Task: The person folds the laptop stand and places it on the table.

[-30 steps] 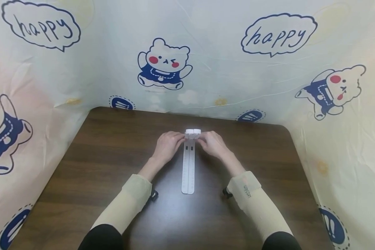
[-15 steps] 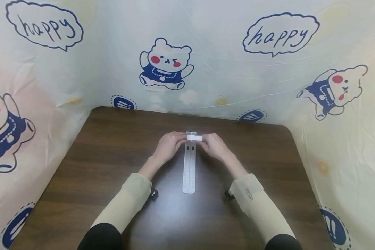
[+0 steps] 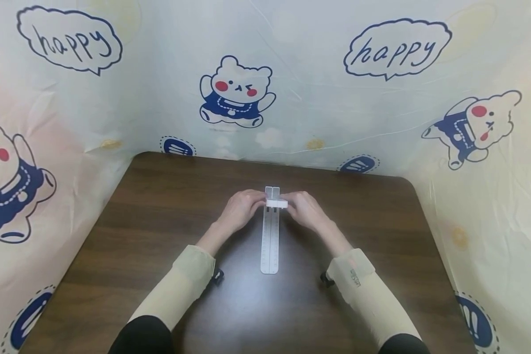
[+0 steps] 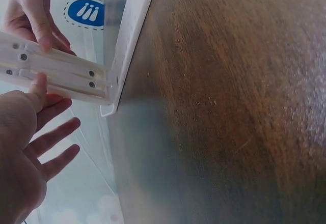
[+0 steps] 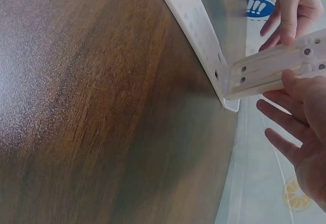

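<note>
A white folding stand [image 3: 270, 243] lies on the dark wooden table, its long flat base pointing toward me. From the far end rises a hinged upright arm [image 4: 61, 67] with small screws, leaning over the base. My left hand [image 3: 240, 209] pinches one side of this arm between thumb and index finger, its other fingers spread loosely in the left wrist view. On the opposite side, my right hand [image 3: 307, 210] pinches the arm likewise, with the thumb [image 5: 293, 84] on the screwed face. A thin frame-like loop [image 4: 107, 111] sticks out beyond the hinge.
The wooden table [image 3: 159, 216] has rounded far corners. A pale curtain [image 3: 305, 108] printed with bears and "happy" bubbles hangs behind and along both sides. Both forearms wear cream sleeves [image 3: 194, 270], with small black devices [image 3: 326, 279] at the wrists.
Both hands have tipped the stand's upright arm toward me, its top coming down over the base. The base's far end now shows behind it. The base stays flat on the table.
</note>
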Demonstrator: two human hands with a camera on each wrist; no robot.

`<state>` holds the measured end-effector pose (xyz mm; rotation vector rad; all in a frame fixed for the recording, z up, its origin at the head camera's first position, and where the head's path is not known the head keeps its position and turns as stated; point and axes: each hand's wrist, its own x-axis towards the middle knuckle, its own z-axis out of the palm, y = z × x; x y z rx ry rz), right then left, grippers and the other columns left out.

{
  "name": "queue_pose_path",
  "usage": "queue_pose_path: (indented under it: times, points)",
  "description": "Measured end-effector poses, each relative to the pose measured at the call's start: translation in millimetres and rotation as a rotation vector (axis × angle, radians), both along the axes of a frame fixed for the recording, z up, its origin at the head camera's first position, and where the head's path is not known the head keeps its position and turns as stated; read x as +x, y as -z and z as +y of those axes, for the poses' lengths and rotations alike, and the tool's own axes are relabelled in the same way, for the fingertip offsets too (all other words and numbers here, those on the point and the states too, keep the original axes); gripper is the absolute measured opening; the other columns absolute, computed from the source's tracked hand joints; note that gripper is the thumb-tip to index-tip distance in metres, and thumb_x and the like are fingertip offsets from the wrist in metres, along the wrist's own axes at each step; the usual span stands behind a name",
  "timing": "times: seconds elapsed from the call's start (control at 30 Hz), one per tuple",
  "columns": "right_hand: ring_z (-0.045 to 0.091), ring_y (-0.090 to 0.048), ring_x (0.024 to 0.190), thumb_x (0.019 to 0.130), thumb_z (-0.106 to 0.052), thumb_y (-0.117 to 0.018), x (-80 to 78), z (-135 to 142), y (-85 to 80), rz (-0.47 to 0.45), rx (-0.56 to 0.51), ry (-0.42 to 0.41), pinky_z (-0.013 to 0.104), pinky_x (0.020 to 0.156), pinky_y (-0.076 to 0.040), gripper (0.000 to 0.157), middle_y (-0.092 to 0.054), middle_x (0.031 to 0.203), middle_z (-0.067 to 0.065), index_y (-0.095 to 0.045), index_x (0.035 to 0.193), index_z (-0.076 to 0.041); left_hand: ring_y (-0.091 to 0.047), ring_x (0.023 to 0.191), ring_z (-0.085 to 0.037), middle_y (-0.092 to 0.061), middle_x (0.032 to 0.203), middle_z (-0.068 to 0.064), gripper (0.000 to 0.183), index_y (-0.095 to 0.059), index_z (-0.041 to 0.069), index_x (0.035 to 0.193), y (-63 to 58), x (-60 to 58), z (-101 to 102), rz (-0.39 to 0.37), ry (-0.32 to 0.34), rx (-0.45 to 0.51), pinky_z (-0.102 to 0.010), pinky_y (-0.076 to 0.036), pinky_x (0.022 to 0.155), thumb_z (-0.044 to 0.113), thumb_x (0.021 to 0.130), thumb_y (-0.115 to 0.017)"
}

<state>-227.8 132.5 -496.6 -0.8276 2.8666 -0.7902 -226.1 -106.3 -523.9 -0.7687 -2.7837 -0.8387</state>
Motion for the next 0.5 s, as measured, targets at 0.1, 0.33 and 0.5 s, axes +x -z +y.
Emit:
queue_pose_path:
  times: [0.1, 0.33, 0.5]
  points:
    - [0.038, -0.079, 0.119, 0.101, 0.001, -0.069, 0.8, 0.2, 0.9, 0.011, 0.003, -0.004, 0.05, 0.104, -0.065, 0.034, -0.08, 0.13, 0.021, -0.076, 0.135, 0.002, -0.076, 0.128, -0.034, -0.081, 0.133, -0.013, 0.029, -0.08, 0.005, 0.129, 1.1, 0.1, -0.1, 0.0, 0.004, -0.006, -0.052, -0.059, 0.113, 0.021, 0.106, -0.072]
    - [0.035, -0.079, 0.118, 0.102, -0.001, -0.071, 4.3, 0.4, 3.7, 0.067, 0.033, -0.052, 0.049, 0.108, -0.063, 0.031, -0.082, 0.127, 0.018, -0.078, 0.133, -0.001, -0.074, 0.132, -0.035, -0.078, 0.138, -0.016, 0.033, -0.078, 0.007, 0.134, 1.4, 1.1, -3.5, -0.047, 0.035, -0.03, -0.053, -0.058, 0.116, 0.024, 0.107, -0.071]
    - [0.035, -0.079, 0.117, 0.102, -0.003, -0.073, 7.1, 0.8, 6.0, 0.062, 0.01, -0.054, 0.049, 0.106, -0.064, 0.032, -0.082, 0.126, 0.018, -0.077, 0.134, -0.002, -0.071, 0.137, -0.037, -0.075, 0.142, -0.017, 0.035, -0.077, 0.007, 0.136, 1.3, 1.1, -6.5, -0.09, 0.054, -0.021, -0.055, -0.055, 0.119, 0.026, 0.107, -0.071]
